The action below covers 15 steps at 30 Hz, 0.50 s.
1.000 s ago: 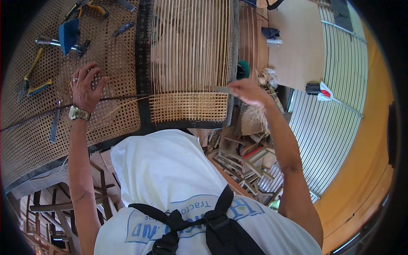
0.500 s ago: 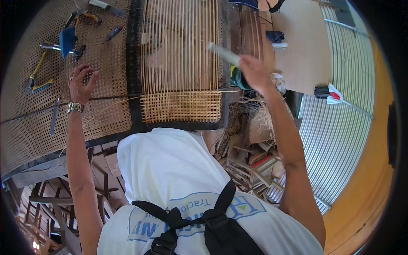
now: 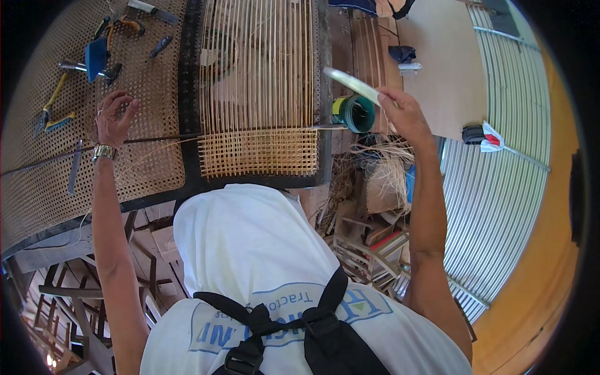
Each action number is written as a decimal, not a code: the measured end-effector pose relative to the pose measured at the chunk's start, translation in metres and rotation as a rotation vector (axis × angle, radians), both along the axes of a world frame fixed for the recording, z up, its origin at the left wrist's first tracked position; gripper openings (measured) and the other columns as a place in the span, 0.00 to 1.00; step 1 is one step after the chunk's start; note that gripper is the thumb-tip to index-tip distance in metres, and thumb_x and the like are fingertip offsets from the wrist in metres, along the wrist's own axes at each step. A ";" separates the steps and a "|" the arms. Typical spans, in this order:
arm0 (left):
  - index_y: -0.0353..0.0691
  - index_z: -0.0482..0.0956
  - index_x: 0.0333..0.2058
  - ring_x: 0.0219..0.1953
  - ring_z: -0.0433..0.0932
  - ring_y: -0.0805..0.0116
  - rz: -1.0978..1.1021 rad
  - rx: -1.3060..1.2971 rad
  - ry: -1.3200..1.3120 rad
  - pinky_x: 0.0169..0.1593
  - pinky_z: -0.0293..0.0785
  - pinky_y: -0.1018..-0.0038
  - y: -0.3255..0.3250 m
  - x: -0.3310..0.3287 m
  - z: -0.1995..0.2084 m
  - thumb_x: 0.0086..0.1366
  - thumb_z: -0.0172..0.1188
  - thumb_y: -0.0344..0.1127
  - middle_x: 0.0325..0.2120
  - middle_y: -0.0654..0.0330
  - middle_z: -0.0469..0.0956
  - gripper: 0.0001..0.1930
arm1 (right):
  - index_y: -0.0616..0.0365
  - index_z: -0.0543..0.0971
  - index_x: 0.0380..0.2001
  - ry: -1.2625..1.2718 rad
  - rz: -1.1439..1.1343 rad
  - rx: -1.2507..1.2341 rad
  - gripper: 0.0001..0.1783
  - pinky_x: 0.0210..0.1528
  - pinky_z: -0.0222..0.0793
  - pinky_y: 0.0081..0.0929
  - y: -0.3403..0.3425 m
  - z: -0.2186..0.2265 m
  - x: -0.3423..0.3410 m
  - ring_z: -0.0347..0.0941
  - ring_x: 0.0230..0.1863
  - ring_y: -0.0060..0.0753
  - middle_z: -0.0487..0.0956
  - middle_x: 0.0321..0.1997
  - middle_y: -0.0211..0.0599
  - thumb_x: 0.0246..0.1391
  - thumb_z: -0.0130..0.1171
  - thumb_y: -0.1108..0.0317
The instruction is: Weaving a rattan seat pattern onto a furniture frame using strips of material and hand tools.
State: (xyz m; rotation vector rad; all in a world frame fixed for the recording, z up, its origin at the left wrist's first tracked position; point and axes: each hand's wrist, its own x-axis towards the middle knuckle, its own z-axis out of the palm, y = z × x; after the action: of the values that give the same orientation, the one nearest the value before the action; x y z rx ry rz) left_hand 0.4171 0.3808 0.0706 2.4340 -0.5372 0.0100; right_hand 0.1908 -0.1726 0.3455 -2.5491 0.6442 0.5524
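My right hand (image 3: 406, 115) is raised past the right side of a dark frame (image 3: 324, 87), closed on a pale flat stick (image 3: 353, 84) that motion blurs. Long light cane strands (image 3: 262, 69) run lengthwise across the frame, with a woven cane band (image 3: 259, 153) at the near end. A thin rod (image 3: 164, 137) lies crosswise, passing below my left hand (image 3: 115, 119) and along the band's far edge. That left hand rests at the finished cane mesh (image 3: 147, 103), its fingers bent and thumb apart, with nothing visible in them.
On the mesh lie a hammer (image 3: 111, 75), yellow-handled pliers (image 3: 59, 122), a blue flat piece (image 3: 95, 59), a knife (image 3: 152, 10) and a metal ruler (image 3: 75, 167). A green bucket (image 3: 357, 114) stands right of the frame, above loose cane scraps (image 3: 390, 162). Wooden chair frames (image 3: 75, 292) are at lower left.
My right hand has swung right and slightly nearer with the pale stick, uncovering more of the green bucket. The left hand stays in nearly the same place; the view has shifted a little.
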 end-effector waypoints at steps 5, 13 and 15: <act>0.44 0.84 0.46 0.58 0.73 0.53 -0.023 0.086 -0.081 0.61 0.68 0.56 -0.008 -0.018 -0.004 0.62 0.67 0.53 0.54 0.56 0.78 0.22 | 0.63 0.81 0.49 0.184 0.096 0.037 0.17 0.37 0.71 0.22 0.023 0.010 -0.008 0.74 0.34 0.21 0.79 0.33 0.30 0.66 0.56 0.60; 0.46 0.81 0.42 0.50 0.76 0.51 -0.101 0.162 -0.184 0.52 0.70 0.54 -0.083 -0.151 0.020 0.61 0.65 0.41 0.50 0.58 0.76 0.12 | 0.59 0.79 0.51 -0.402 -0.260 0.374 0.16 0.28 0.61 0.16 0.010 -0.002 -0.002 0.66 0.27 0.13 0.72 0.27 0.21 0.67 0.55 0.61; 0.47 0.81 0.42 0.49 0.76 0.55 -0.082 0.182 -0.093 0.53 0.68 0.54 -0.096 -0.161 0.025 0.63 0.64 0.40 0.48 0.59 0.76 0.10 | 0.60 0.79 0.51 -0.308 -0.215 0.359 0.17 0.27 0.61 0.17 0.036 -0.032 0.001 0.66 0.27 0.13 0.71 0.26 0.21 0.67 0.55 0.61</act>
State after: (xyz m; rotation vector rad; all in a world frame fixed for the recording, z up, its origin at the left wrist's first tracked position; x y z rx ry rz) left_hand 0.2562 0.2851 0.0958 2.5958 -0.7060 0.0414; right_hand 0.1917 -0.1362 0.3134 -2.1343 0.6317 0.1744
